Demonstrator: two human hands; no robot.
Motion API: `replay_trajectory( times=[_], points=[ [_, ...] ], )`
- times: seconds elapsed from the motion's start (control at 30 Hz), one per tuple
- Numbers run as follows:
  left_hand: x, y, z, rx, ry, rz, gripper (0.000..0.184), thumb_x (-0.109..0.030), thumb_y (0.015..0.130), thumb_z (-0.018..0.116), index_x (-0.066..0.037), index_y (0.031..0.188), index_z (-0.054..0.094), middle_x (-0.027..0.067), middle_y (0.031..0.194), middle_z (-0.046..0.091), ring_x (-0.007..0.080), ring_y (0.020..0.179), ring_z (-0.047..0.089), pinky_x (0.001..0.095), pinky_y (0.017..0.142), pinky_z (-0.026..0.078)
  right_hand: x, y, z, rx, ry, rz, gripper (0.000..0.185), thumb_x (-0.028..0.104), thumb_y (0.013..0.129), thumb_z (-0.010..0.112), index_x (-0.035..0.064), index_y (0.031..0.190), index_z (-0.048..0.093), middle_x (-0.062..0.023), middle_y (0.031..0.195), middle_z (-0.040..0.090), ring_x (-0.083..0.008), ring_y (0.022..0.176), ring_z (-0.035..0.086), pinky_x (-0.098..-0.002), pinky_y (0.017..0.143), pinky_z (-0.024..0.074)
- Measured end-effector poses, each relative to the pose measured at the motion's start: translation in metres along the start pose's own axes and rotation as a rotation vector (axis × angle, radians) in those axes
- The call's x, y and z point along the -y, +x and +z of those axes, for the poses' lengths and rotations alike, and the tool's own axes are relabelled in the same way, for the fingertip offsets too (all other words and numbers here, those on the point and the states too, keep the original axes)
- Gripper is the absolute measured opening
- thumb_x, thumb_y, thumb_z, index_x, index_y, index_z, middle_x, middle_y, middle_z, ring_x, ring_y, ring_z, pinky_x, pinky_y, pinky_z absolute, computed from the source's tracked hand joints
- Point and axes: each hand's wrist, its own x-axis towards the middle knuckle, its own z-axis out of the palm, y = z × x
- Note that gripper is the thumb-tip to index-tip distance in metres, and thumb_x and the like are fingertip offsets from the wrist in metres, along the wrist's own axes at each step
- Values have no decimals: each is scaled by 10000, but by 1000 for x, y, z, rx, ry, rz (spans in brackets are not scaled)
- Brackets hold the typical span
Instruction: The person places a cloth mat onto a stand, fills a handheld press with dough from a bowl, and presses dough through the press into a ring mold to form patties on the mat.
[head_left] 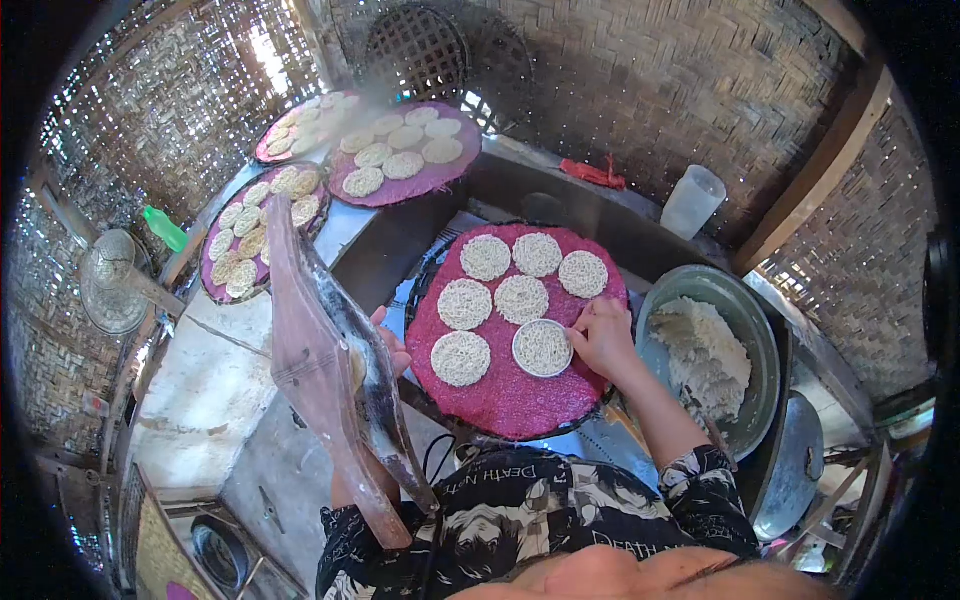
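My right hand point(603, 340) is closed at the near right of a pink-red cloth-covered tray point(520, 400). Its fingertips pinch the edge of a thin round ring mould point(543, 348), which surrounds a pale noodle-like disc lying flat on the tray. Several similar strand discs point(465, 304) are set out on the same cloth. A long two-armed wooden press point(310, 350) stands in front of my left hand point(396, 348). Only some fingers and part of the palm show past its right side, seemingly gripping it; the rest is hidden. Pale dough shows between the press arms.
A large grey-green basin point(765, 400) of pale dough or flour is at the right, with a metal lid point(795, 465) beside it. Several disc-covered trays point(405, 150) stand back left. A translucent plastic cup point(692, 202) and red plastic point(593, 174) sit on the back ledge.
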Motion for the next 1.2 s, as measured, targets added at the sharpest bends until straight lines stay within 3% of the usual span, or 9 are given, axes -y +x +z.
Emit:
replay_trajectory(
  times=[0.1,0.33,0.5,0.87,0.97,1.07,1.2],
  points=[
    [5,-3,0,-10,-22,5,212,-100,656,765,-107,633,554,-20,589,533,133,619,573,496,990,338,2,3,1,-54,-38,-127,123,196,651,658,76,631,637,-73,879,540,-271,898,472,-406,793,360],
    [7,-4,-7,32,24,43,190,-98,655,771,-126,690,586,-22,624,551,132,667,590,455,996,334,-15,8,-37,-109,78,-19,103,185,638,660,84,625,645,-67,873,531,-275,892,468,-413,770,370],
    [18,-6,-6,76,-25,26,208,-101,660,765,-134,676,561,-33,620,524,127,645,568,485,1011,300,-51,-2,-46,-175,-126,120,135,225,644,641,92,623,647,-71,887,524,-278,907,466,-418,754,369],
    [6,-2,-1,130,29,-13,210,-131,648,772,-144,637,563,-35,597,519,119,645,574,491,1028,277,-51,-1,-29,-125,-203,161,151,250,633,647,99,636,647,-69,886,523,-269,916,468,-411,763,371],
    [9,-3,0,114,-21,88,197,-138,638,780,-152,653,584,-41,597,526,119,648,580,484,1022,290,-55,0,-27,-136,-204,170,156,259,637,652,103,637,652,-69,887,525,-267,929,468,-413,767,370],
    [5,-3,-10,200,71,-7,184,-136,636,778,-154,667,598,-38,615,545,122,658,585,479,1019,297,-54,0,-28,-130,-198,184,165,271,651,655,107,635,654,-69,888,526,-267,932,469,-414,769,371],
    [21,-3,-8,222,60,180,176,-128,634,773,-134,703,611,-19,671,586,135,688,595,466,980,348,-54,-2,-27,-139,-225,172,195,298,684,656,110,634,656,-69,883,526,-266,926,473,-415,775,373]
  ],
)
